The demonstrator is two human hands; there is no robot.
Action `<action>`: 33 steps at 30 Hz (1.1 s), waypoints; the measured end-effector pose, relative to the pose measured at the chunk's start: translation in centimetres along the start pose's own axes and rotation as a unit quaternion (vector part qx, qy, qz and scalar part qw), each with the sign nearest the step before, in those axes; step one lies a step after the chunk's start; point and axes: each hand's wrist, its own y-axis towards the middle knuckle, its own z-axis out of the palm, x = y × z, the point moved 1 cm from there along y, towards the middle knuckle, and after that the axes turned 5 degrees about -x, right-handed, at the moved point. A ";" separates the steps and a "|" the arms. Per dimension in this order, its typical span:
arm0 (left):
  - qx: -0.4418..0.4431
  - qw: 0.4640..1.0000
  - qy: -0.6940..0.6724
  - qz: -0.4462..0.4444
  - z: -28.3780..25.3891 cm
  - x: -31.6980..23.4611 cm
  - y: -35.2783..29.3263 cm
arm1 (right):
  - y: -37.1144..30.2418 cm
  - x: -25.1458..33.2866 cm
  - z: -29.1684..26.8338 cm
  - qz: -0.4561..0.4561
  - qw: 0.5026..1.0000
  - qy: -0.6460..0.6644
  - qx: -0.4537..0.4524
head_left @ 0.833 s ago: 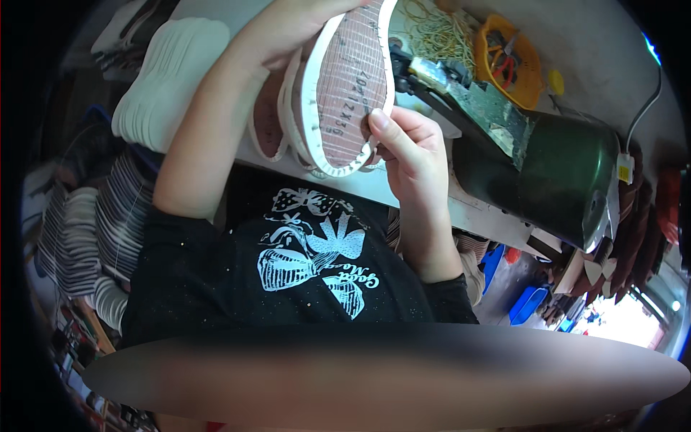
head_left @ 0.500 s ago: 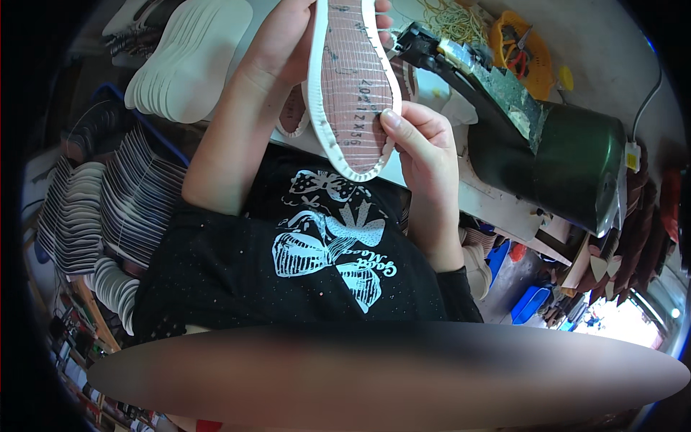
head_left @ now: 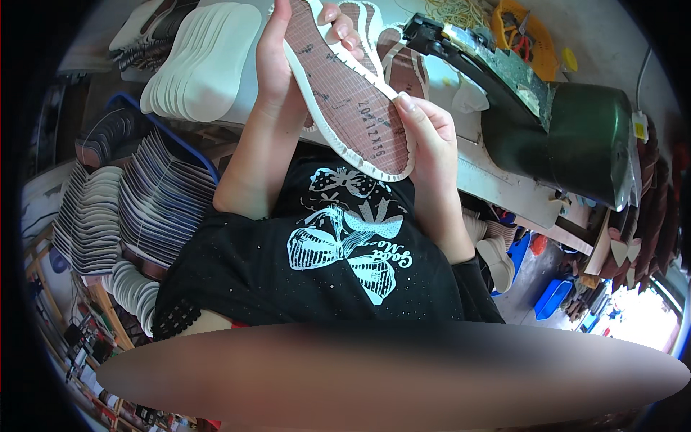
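Over the near edge of the white bench (head_left: 500, 169), the left hand (head_left: 276, 68) has its grip wrapped around the far part of a brown, white-edged sole (head_left: 353, 101); the right hand (head_left: 433, 128) pinches its near end. Similar soles (head_left: 407, 74) lie behind. White sole shapes (head_left: 209, 65) fan out at left; at right are a dark green machine (head_left: 561, 147), a yellow basket (head_left: 548, 66) and, on the floor, a blue bin (head_left: 553, 299).

Both elbows are bent, both forearms bare. The left forearm (head_left: 258, 155) slants up to the left hand (head_left: 277, 68), raised higher, its thumb and curled fingers (head_left: 344, 34) gripping from opposite sides. The right hand (head_left: 434, 133) pinches, thumb (head_left: 416, 110) pointing up and leftward.
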 end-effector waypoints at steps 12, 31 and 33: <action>-0.076 0.917 0.376 0.110 -3.5 -2.3 0.4 | 0.3 0.1 0.6 -0.019 0.999 0.017 -0.039; -0.366 0.217 0.896 0.130 -10.4 -12.4 -4.6 | 6.0 -4.5 4.2 -0.229 0.848 -0.476 0.041; -0.379 0.258 0.879 0.131 -10.0 -12.6 -4.4 | 5.7 -4.5 4.4 -0.240 0.840 -0.484 0.054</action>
